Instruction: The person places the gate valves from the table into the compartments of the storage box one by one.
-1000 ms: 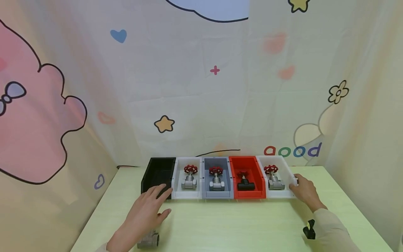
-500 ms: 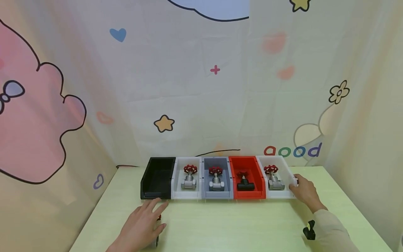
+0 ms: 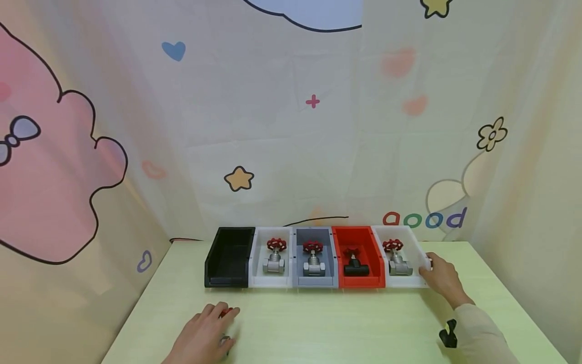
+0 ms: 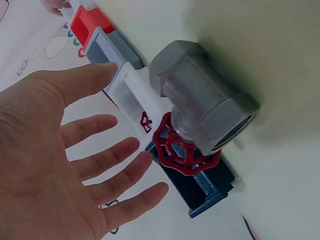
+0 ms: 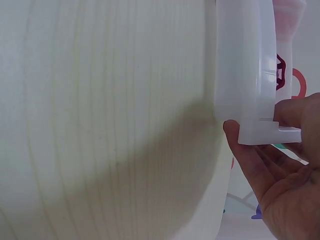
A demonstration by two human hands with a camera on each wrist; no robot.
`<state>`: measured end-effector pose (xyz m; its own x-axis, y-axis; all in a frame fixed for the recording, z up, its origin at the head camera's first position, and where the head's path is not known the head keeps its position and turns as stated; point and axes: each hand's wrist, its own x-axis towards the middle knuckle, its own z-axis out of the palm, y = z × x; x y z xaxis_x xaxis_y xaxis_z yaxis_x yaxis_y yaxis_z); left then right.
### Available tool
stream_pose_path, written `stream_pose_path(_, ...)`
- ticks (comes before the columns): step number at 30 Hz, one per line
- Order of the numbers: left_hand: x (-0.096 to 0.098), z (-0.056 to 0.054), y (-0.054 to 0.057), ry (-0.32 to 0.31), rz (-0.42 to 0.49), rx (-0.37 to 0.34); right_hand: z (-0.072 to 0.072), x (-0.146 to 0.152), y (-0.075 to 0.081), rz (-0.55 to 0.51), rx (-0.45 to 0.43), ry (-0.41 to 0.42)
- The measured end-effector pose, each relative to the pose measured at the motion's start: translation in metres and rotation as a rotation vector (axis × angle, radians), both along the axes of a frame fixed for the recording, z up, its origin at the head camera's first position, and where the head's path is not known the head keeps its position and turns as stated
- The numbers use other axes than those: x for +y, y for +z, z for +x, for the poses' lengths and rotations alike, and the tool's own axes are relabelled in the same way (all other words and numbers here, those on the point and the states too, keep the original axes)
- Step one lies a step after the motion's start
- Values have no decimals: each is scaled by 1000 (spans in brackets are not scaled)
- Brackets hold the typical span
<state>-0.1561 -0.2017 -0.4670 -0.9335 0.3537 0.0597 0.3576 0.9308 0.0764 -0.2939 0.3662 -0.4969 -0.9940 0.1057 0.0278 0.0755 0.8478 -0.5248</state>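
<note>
My left hand point(image 3: 202, 331) is low over the table's left side, with fingers spread and straight in the left wrist view. Beside those fingers stands a metal gate valve point(image 4: 200, 90) with a red handwheel point(image 4: 185, 150); a gap shows between hand and valve. From the head view, the hand hides most of this valve. My right hand point(image 3: 443, 278) grips the side wall of the rightmost white bin point(image 5: 245, 65), thumb and fingers on opposite faces of the wall. That bin holds another red-wheeled metal valve point(image 3: 399, 263).
Left of that bin, a row joins a black bin point(image 3: 227, 282), a white bin point(image 3: 270, 281), a grey bin point(image 3: 315, 282) and a red bin point(image 3: 361, 281). All but the black one hold a valve. A small black object point(image 3: 448, 334) lies by the right sleeve. A printed curtain point(image 3: 291, 167) hangs behind.
My left hand has moved from the black bin's front edge down towards me, over the metal gate valve. The right hand stays on the rightmost white bin.
</note>
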Motion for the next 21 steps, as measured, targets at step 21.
stream_pose_path(21, -9, -4, -21, 181, -11, -364, 1, 0, 0, -12, -17, -4)
